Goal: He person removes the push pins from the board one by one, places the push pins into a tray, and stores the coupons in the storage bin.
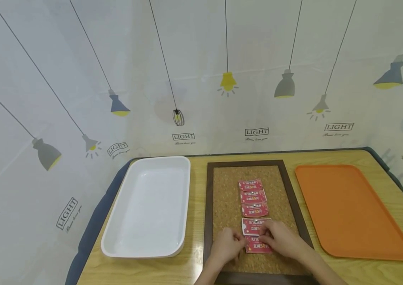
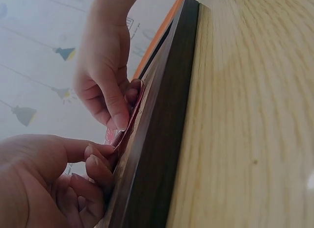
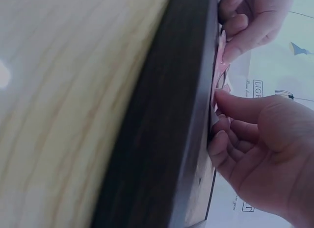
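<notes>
A red paper coupon [image 1: 258, 248] with white and yellow print lies lowest in a column on the cork board [image 1: 226, 202]. My left hand [image 1: 227, 246] pinches its left edge between thumb and finger. From the other side, my right hand [image 1: 282, 238] pinches its right edge, covering part of the print. In the left wrist view the coupon [image 2: 131, 122] bows slightly between the two hands. Right above it is a matching coupon [image 1: 250, 227], partly behind the right fingers. Further up are several more such coupons [image 1: 254, 209], with small shiny pins [image 1: 254, 205] where they meet.
Left of the board stands a deep white tray [image 1: 148, 251]. A flat orange tray [image 1: 354, 209] lies to its right. The board has a raised dark wooden frame [image 1: 208, 209] and rests on a wood-grain table [image 1: 144, 271]. A cloth printed with lamps [image 1: 201, 47] hangs behind.
</notes>
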Demonstrator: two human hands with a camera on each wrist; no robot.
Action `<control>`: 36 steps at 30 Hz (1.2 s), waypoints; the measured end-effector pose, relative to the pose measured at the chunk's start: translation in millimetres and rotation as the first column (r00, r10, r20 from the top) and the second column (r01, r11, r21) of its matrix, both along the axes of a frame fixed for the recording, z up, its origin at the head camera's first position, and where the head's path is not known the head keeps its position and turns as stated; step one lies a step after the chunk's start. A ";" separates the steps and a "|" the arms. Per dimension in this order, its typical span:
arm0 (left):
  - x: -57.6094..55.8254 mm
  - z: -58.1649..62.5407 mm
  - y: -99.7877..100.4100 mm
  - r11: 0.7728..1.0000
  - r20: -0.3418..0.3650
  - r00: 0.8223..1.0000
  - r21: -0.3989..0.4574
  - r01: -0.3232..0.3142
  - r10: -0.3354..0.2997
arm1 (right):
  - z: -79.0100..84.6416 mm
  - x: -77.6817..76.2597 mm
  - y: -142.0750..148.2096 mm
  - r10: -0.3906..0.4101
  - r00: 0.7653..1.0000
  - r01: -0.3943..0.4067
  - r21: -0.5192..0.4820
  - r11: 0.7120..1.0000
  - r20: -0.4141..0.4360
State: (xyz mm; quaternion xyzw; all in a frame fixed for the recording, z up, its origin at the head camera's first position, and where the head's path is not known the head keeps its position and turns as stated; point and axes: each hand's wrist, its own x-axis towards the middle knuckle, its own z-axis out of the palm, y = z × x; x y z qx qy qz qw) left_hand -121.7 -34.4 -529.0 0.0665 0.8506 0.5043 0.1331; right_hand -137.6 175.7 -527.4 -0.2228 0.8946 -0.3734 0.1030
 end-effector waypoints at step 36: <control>-4.2 -8.3 -1.1 0.999 0.003 1.000 0.032 0.008 -0.008 | -0.2 0.3 1.4 -0.098 0.987 0.105 -0.042 0.994 0.128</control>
